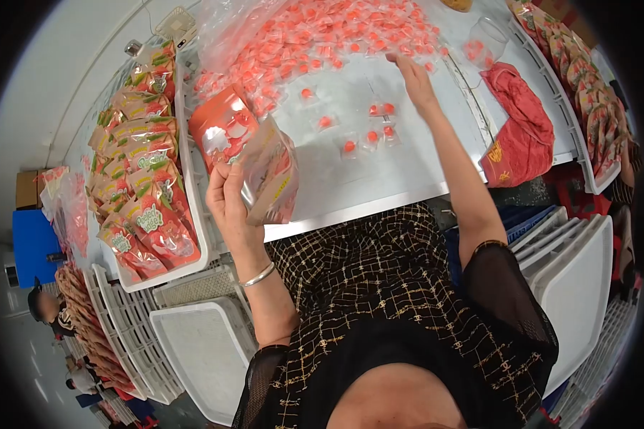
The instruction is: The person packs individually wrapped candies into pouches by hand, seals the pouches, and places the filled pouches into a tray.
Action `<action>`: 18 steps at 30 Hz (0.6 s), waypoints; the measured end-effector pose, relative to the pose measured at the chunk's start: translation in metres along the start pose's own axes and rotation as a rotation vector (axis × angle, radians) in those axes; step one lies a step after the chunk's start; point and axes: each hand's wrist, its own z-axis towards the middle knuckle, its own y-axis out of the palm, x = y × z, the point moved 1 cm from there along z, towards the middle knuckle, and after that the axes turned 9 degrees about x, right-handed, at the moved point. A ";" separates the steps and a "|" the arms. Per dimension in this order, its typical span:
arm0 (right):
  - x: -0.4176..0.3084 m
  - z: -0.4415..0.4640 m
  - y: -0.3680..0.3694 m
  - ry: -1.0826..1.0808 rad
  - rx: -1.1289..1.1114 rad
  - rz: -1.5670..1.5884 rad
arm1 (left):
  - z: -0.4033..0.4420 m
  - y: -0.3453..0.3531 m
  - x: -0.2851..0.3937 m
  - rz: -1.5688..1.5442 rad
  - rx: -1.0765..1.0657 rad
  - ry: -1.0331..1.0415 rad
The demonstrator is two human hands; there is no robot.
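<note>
My left hand (227, 196) is closed round a printed candy pouch (277, 175), held upright over the table's front edge. Just behind it lies a red pouch (222, 125) with pale fruit shapes, beside the white tray on the left. My right hand (415, 84) reaches over the table with its fingers stretched out, near the edge of a big heap of wrapped red candies (322, 36). Nothing shows in its grasp. Between my hands, several single wrapped candies (372, 136) lie apart on the pale tabletop (315, 179).
A white tray (206, 250) full of upright pouches stands at left. To the right are a red cloth (519, 129), a clear container (488, 39) with candies, and another pouch-filled tray (599, 179). Stacked trays (576, 286) flank me. Another person (50, 307) is far left.
</note>
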 end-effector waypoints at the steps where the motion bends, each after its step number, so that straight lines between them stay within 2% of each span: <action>1: -0.013 0.008 0.000 0.018 -0.103 -0.072 | 0.001 0.000 0.000 -0.012 -0.005 0.001; 2: -0.027 0.013 0.004 0.036 -0.207 -0.145 | 0.002 0.004 -0.001 -0.015 -0.007 0.002; 4: -0.052 0.000 0.038 -0.098 -0.493 -0.160 | 0.000 0.010 -0.003 0.025 -0.020 0.020; 6: -0.057 -0.005 0.084 -0.371 -0.610 -0.350 | -0.001 0.012 -0.006 0.055 -0.029 0.047; 9: -0.054 -0.004 0.129 -0.476 -0.644 -0.508 | -0.003 0.009 -0.005 0.088 -0.036 0.081; 11: -0.048 -0.013 0.143 -0.347 -0.730 -0.786 | -0.004 0.007 -0.002 0.082 -0.040 0.090; 12: -0.045 -0.018 0.145 -0.349 -0.724 -0.783 | -0.005 0.004 0.000 0.056 -0.018 0.070; 14: -0.046 -0.041 0.135 -0.551 -0.956 -0.884 | -0.005 0.000 0.002 0.017 0.012 0.044; 18: -0.052 -0.067 0.090 -0.577 -0.879 -1.085 | -0.002 -0.006 0.001 -0.034 0.036 -0.002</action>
